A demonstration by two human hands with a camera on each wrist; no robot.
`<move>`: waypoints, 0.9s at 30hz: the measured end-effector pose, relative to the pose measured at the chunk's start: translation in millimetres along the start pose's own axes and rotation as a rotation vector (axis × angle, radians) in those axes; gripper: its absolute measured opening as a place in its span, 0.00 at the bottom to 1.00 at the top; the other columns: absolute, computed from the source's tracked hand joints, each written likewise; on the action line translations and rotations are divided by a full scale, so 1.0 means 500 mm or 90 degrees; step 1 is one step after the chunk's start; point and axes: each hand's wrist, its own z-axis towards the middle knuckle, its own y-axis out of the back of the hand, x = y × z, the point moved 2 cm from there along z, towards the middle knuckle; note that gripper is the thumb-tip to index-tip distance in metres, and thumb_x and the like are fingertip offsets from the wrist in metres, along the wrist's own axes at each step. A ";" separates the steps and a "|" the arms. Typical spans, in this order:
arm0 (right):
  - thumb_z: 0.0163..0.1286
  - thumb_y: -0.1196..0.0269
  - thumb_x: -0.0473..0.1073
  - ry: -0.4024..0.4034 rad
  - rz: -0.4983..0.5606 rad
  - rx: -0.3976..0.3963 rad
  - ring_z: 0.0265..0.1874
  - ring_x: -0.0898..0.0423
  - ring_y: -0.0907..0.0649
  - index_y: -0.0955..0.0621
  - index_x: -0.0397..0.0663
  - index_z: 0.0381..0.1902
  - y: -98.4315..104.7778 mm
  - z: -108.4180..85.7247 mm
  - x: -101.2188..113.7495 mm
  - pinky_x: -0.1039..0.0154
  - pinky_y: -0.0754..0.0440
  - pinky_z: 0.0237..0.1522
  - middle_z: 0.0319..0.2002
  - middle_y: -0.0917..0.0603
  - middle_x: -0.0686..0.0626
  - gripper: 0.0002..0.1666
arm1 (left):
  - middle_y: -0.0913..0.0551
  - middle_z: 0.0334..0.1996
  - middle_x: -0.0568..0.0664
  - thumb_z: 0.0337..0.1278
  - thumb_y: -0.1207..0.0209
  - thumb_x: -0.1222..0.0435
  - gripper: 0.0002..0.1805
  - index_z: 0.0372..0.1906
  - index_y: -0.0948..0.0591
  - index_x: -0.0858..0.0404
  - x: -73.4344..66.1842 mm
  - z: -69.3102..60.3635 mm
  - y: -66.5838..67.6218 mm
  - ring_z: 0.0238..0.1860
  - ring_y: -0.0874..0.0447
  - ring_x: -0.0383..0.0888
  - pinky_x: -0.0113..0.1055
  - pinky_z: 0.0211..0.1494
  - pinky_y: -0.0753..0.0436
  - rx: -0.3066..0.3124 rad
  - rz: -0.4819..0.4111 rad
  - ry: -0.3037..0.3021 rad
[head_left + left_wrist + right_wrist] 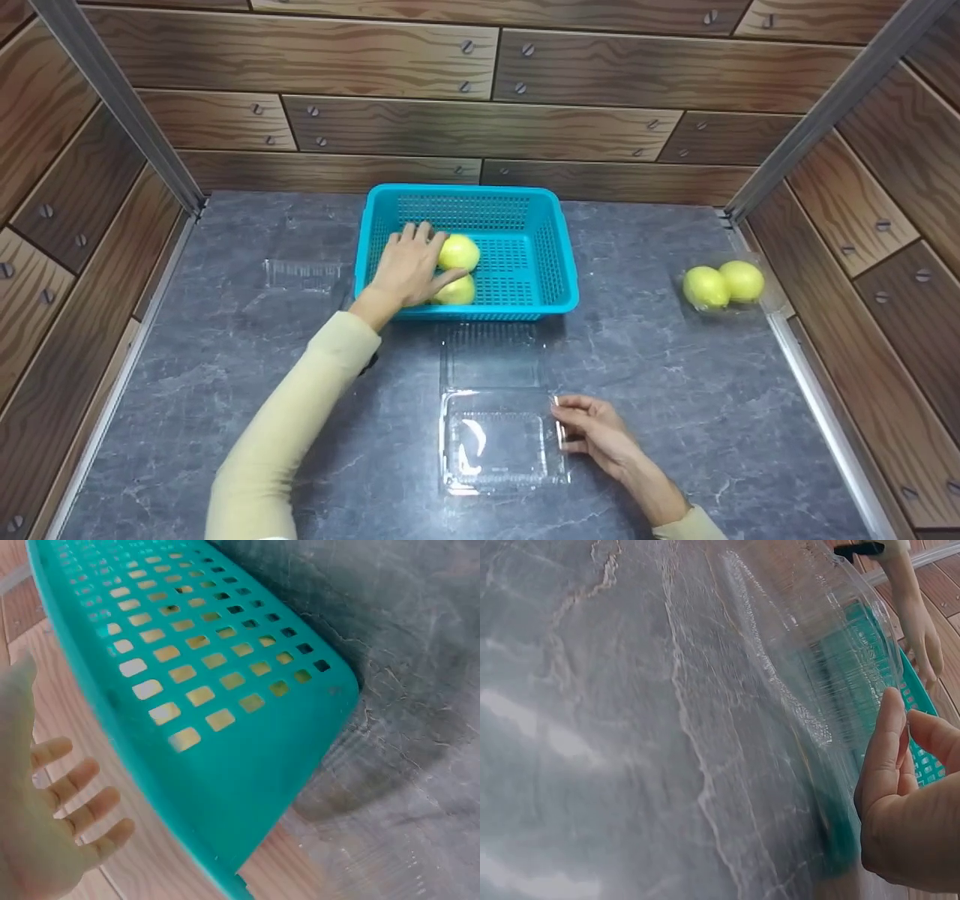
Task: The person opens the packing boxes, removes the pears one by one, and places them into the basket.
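Two lemons point(459, 253) lie at the left side of a teal plastic basket point(568, 289). Over them reaches my left hand point(409, 266), fingers spread, thumb across the nearer lemon; in the left wrist view the same hand point(45, 817) shows above the basket's rim, holding nothing. Whether it touches the fruit I cannot tell. In front of the basket lies a clear plastic clamshell box point(495, 442), its lid folded back toward the basket. My right hand point(600, 439) pinches the box's right edge between thumb and fingers, as the right wrist view also shows.
At the far right, two lemons point(706, 288) sit in another clear container beside the wall. Left of the basket lies one more clear plastic container point(304, 275). Wood-patterned walls point(390, 127) enclose the grey marbled table point(360, 465) at the back and sides.
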 end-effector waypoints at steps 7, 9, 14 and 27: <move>0.71 0.31 0.38 0.012 -0.013 -0.017 0.27 0.64 0.18 0.18 0.48 0.46 0.004 0.001 0.003 0.68 0.09 0.30 0.32 0.16 0.58 0.08 | 0.19 0.57 0.61 0.70 0.46 0.33 0.36 0.67 0.21 0.55 -0.024 -0.048 0.006 0.57 0.20 0.61 0.56 0.54 0.14 -0.029 0.037 -0.055; 0.71 0.30 0.39 0.014 -0.018 -0.022 0.27 0.64 0.18 0.17 0.48 0.45 0.006 0.001 0.004 0.69 0.09 0.29 0.31 0.16 0.58 0.08 | 0.19 0.58 0.61 0.71 0.45 0.34 0.34 0.65 0.20 0.55 -0.031 -0.063 0.004 0.56 0.19 0.62 0.56 0.52 0.13 -0.039 0.043 -0.074; 0.71 0.31 0.38 0.019 -0.028 -0.039 0.27 0.63 0.18 0.17 0.47 0.46 0.011 -0.001 0.010 0.68 0.09 0.30 0.31 0.15 0.58 0.08 | 0.17 0.55 0.60 0.73 0.44 0.37 0.29 0.62 0.19 0.53 -0.038 -0.100 -0.006 0.52 0.18 0.60 0.55 0.49 0.13 -0.069 0.057 -0.102; 0.69 0.29 0.37 0.101 -0.122 -0.146 0.29 0.60 0.14 0.17 0.32 0.54 0.012 -0.004 0.021 0.65 0.07 0.32 0.34 0.12 0.55 0.19 | 0.18 0.47 0.56 0.73 0.42 0.41 0.22 0.54 0.16 0.53 -0.012 -0.159 -0.039 0.45 0.21 0.56 0.48 0.39 0.21 -0.143 0.074 -0.084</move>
